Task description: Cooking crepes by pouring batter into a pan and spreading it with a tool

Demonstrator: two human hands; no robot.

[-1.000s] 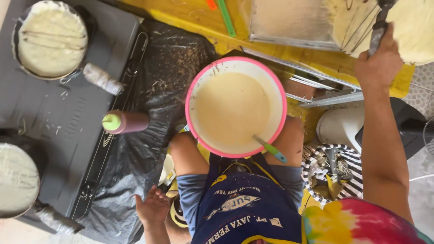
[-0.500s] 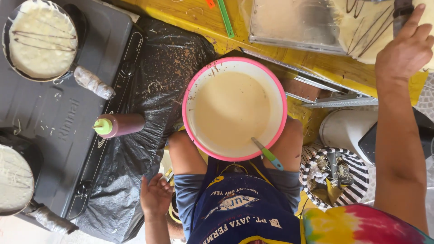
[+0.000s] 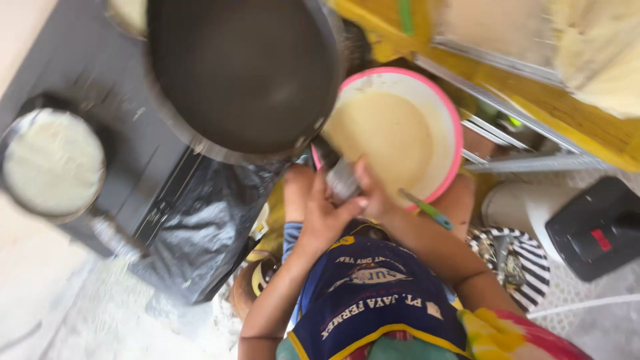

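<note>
A big dark frying pan [image 3: 247, 73], empty inside, is raised close to the camera above the stove [image 3: 143, 173]. Its metal handle [image 3: 342, 179] points down toward me. My left hand [image 3: 312, 208] grips the handle from the left and my right hand [image 3: 372, 193] closes on it from the right. Just behind the hands, between my knees, stands a pink-rimmed bowl [image 3: 453, 143] full of pale batter, with a green-handled spoon [image 3: 427, 211] leaning on its near edge. The pan hides part of the bowl's left rim.
A second pan [image 3: 53, 160] holding a pale round crepe sits at the left of the stove. Black plastic sheeting [image 3: 200, 233] hangs below the stove. At right are a yellow table [image 3: 600, 137], a striped bowl [image 3: 527, 267], a white container [image 3: 513, 203] and a black device [image 3: 593, 227].
My right hand came down from the upper right to the pan handle, and my left hand rose to join it. The dark pan now fills the upper view.
</note>
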